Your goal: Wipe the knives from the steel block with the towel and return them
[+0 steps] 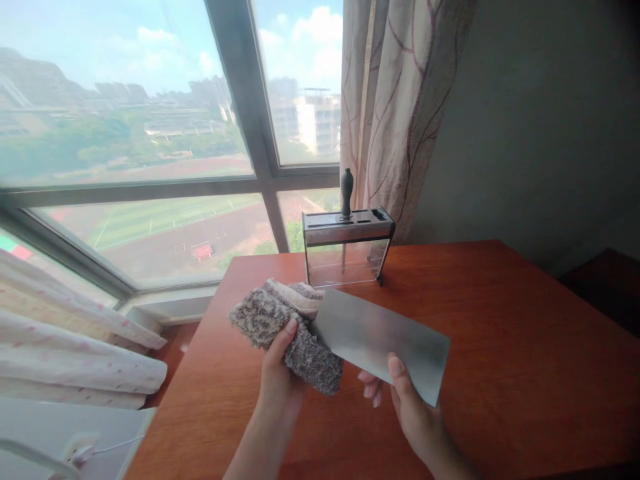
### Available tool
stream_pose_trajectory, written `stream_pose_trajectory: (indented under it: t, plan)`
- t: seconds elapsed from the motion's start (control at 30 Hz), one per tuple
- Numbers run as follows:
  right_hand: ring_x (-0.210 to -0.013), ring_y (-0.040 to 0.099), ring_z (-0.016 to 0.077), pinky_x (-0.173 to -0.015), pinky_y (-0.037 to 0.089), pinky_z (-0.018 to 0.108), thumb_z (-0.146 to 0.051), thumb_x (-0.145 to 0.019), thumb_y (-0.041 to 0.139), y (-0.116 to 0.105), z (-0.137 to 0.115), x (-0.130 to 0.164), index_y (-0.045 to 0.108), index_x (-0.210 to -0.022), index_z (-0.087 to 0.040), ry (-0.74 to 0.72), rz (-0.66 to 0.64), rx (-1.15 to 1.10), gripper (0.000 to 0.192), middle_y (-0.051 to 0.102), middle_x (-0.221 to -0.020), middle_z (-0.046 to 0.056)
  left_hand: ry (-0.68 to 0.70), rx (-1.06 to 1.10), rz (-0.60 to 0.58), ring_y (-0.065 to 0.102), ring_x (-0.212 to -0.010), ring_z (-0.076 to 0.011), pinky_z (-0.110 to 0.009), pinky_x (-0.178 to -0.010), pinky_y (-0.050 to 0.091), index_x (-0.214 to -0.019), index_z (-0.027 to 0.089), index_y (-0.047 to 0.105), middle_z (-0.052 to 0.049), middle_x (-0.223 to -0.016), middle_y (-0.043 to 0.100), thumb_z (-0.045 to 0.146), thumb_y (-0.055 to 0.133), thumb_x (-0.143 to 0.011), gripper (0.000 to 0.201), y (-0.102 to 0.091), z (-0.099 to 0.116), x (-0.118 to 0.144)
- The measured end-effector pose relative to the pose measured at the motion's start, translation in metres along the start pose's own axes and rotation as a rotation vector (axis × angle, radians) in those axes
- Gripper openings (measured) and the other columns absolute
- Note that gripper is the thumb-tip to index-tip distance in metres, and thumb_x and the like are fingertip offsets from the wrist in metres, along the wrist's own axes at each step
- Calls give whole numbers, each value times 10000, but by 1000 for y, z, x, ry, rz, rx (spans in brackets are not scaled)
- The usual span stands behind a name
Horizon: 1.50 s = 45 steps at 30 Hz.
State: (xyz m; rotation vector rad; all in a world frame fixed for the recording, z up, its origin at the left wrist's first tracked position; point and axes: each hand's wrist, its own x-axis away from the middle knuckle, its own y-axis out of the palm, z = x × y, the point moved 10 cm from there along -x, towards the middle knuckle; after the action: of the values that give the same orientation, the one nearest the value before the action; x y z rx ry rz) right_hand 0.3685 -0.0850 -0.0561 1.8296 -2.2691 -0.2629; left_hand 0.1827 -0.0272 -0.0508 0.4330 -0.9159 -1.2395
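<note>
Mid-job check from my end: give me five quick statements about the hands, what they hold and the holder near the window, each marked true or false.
1. The left hand holds the shaggy grey cloth. True.
2. The right hand holds the flat metal piece. True.
3. The flat metal piece is round. False: it is rectangular.
4. The clear-sided holder stands on the table, beyond both hands. True.
5. Nothing sticks up from the clear-sided holder. False: one dark handle does.

A branch-patterned curtain (395, 87) hangs beside a grey-framed window (259, 147), through which a green sports field (165, 217) shows.
</note>
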Motion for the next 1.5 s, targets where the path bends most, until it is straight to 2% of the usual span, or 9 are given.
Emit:
stream_pose_trajectory:
  t: [0.2,0.33,0.47,0.57,0.67,0.83,1.0,1.23,1.5]
  plan:
    - [-426,573,142,-364,421,221,-547,-823,622,-21,-12,-9,718,-680,-179,-1,82,-122,406,688,-565,58,334,-146,76,684,-973,-227,-324,-890,545,-1072,237,683,1,-964,757,318,760,-707,383,-24,58,-11]
    - [-415,569,138,-351,406,211,-521,-827,627,-34,-28,-15,713,-699,-178,-37,84,-91,376,677,-547,52,581,-833,-92,651,-1000,-294,-394,-868,550,-871,223,709,-35,-868,735,280,834,-599,305,-14,92,-9]
    - [-401,552,149,-340,402,229,-522,-802,657,-41,-46,-17,733,-800,-173,-80,130,-12,357,670,-540,48,646,-1233,-416,579,-1134,-352,-486,-1009,444,-871,268,732,-81,-1014,724,198,808,-569,319,17,83,-2]
    - [-405,553,152,-349,407,238,-560,-781,661,-37,-50,-14,715,-658,-160,-67,123,49,422,660,-534,63,750,-1591,-631,486,-1252,-368,-522,-1118,274,-1060,262,703,-117,-1249,636,133,726,-610,469,47,61,14]
    - [-416,546,133,-389,428,227,-566,-782,658,-29,-49,-9,674,-542,-163,-43,84,103,469,645,-518,59,782,-1798,-790,507,-1215,-389,-531,-1118,243,-1077,258,685,-133,-1245,634,201,747,-596,489,65,36,28]
    - [-410,520,121,-383,404,222,-539,-798,650,-27,-53,-7,657,-520,-183,-76,41,170,452,611,-489,35,679,-1695,-910,632,-1005,-352,-397,-894,463,-994,257,680,-121,-1058,707,317,776,-610,400,81,23,38]
    - [-363,497,123,-332,365,231,-525,-762,692,-35,-59,-14,646,-533,-177,-88,97,98,419,595,-461,33,652,-1640,-966,645,-759,-263,-304,-689,464,-750,247,669,-84,-815,703,318,693,-715,83,86,18,40]
    - [-325,497,121,-288,348,212,-541,-760,686,-42,-57,-22,616,-568,-167,-60,178,76,427,620,-464,45,848,-1758,-931,650,-800,-310,-440,-862,439,-738,262,667,-94,-805,707,173,629,-607,164,79,14,36]
    - [-295,503,141,-253,328,219,-539,-716,723,-52,-44,-31,615,-581,-161,-43,205,-60,416,619,-431,51,482,-1152,-731,658,-1015,-350,-493,-1124,284,-694,303,736,-105,-798,752,202,775,-567,166,56,38,14]
